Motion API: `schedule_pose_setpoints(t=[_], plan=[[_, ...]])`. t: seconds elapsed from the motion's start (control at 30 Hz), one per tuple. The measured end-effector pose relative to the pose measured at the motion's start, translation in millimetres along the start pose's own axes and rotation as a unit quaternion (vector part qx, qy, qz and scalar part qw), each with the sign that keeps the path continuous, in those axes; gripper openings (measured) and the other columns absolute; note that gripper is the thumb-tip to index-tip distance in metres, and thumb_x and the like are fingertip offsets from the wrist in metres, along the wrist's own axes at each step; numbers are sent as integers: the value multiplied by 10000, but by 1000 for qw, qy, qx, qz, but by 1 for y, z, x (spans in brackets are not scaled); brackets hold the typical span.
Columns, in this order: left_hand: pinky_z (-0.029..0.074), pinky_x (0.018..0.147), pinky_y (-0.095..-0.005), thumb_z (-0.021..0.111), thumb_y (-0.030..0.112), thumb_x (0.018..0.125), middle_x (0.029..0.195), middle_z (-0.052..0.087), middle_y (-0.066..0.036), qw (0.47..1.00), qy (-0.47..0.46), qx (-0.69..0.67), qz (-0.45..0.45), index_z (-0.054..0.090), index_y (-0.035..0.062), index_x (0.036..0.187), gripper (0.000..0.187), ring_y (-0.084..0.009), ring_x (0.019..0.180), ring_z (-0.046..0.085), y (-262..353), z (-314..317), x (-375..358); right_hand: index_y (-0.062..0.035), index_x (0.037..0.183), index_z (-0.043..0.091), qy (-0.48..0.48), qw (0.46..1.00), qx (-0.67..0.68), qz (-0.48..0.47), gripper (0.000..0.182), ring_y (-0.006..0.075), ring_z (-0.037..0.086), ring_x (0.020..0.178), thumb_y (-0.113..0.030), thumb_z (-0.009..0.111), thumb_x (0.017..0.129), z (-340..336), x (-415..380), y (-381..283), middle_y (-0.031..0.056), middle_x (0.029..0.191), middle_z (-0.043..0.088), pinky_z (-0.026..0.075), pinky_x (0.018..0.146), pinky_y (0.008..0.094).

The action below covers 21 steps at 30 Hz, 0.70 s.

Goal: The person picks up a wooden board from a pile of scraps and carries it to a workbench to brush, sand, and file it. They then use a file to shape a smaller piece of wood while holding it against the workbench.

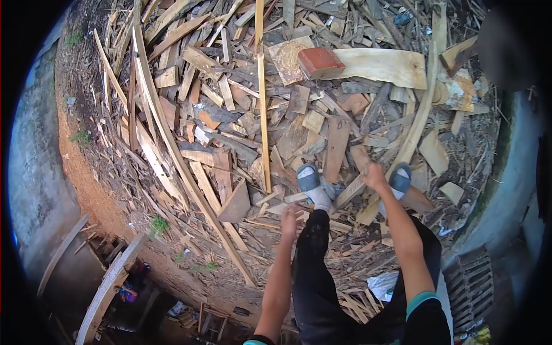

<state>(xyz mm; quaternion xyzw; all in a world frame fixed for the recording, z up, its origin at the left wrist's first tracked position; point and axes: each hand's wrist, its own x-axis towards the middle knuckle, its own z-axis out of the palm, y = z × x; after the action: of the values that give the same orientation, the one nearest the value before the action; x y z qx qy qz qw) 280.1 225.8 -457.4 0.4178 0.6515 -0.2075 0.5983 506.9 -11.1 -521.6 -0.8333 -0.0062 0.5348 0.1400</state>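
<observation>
My right hand (pixel 375 176) is closed on the lower end of a short brown wood offcut (pixel 360 156), out in front of my feet. My left hand (pixel 291 221) hovers by my left knee with its fingers loosely apart and nothing in them. Below the right hand a pale wood block (pixel 349 191) leans between my feet. A wider brown board piece (pixel 337 148) lies just left of the held offcut. My feet wear grey-blue slippers (pixel 309 178) and stand among the scraps.
Wood scraps cover the ground. A reddish-brown block (pixel 321 62) rests on a pale curved plank (pixel 385 64) ahead. Long strips (pixel 263 115) lie lengthwise at left and centre. Concrete walls (pixel 40 167) border both sides. A metal grate (pixel 468 287) stands at lower right.
</observation>
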Motion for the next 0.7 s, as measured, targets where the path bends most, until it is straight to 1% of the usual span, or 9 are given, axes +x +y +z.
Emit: schedule_pose_setpoints(t=[0.13,0.17,0.2,0.3,0.37,0.47,0.53,0.6,0.7], plan=[[466,729,-291,500,361,935,930,622,-46,995,-89,54,-6,569,73,1079,329,-145,832,577,-26,-39,-58,74,936,620,-111,992,-4,66,419,320,670,732,-223,745,668,19,-68,48,218,779,656,543,639,401],[449,795,-297,513,356,930,938,623,-32,991,-102,84,5,594,65,1035,320,-130,865,570,-38,-49,-76,32,855,619,-239,945,173,144,360,227,630,563,-267,750,703,17,-89,54,128,657,626,501,462,360],[353,540,-218,493,186,918,664,512,28,1000,8,14,13,592,28,796,223,-61,600,446,-33,-35,-116,-35,778,588,-279,881,269,271,269,156,537,480,-266,724,754,16,-109,45,57,639,585,404,364,283],[356,538,-230,533,225,886,663,521,35,998,-45,30,14,633,41,920,212,-61,614,463,-39,-65,-172,-71,887,571,-306,740,500,331,210,144,542,535,-251,659,826,-13,-157,13,64,818,616,382,387,263],[397,536,-247,532,230,882,673,528,6,999,-11,10,-40,618,62,929,195,-82,600,488,1,-60,-214,-75,899,564,-359,792,424,251,196,143,553,573,-239,651,838,-36,-188,-32,44,793,606,426,445,273],[463,843,-337,519,294,893,1056,590,-91,978,-161,130,-27,568,18,1116,358,-191,966,555,14,-89,-186,-76,1002,554,-416,827,338,169,232,159,603,732,-224,641,847,-81,-236,-110,36,839,615,494,600,288],[452,880,-411,522,373,890,1169,542,-107,982,-161,23,-93,463,38,1244,491,-242,1055,522,66,-99,-185,-77,1182,470,-423,841,323,98,449,212,612,965,-182,686,802,-110,-279,-164,78,1006,603,518,792,335],[475,797,-432,534,522,843,1125,543,-131,987,-122,-99,-21,423,72,1279,636,-235,1027,526,141,-100,-195,-79,1211,426,-405,860,311,21,537,220,590,1003,-144,713,762,-119,-314,-208,95,1069,573,508,814,352],[289,1010,-537,467,659,816,1422,295,-158,950,-169,-262,-18,170,108,1435,880,-315,1265,361,236,-109,-191,-60,1211,403,-363,898,237,-77,628,217,554,1018,-64,737,679,-128,-348,-262,109,1131,525,499,800,357]])
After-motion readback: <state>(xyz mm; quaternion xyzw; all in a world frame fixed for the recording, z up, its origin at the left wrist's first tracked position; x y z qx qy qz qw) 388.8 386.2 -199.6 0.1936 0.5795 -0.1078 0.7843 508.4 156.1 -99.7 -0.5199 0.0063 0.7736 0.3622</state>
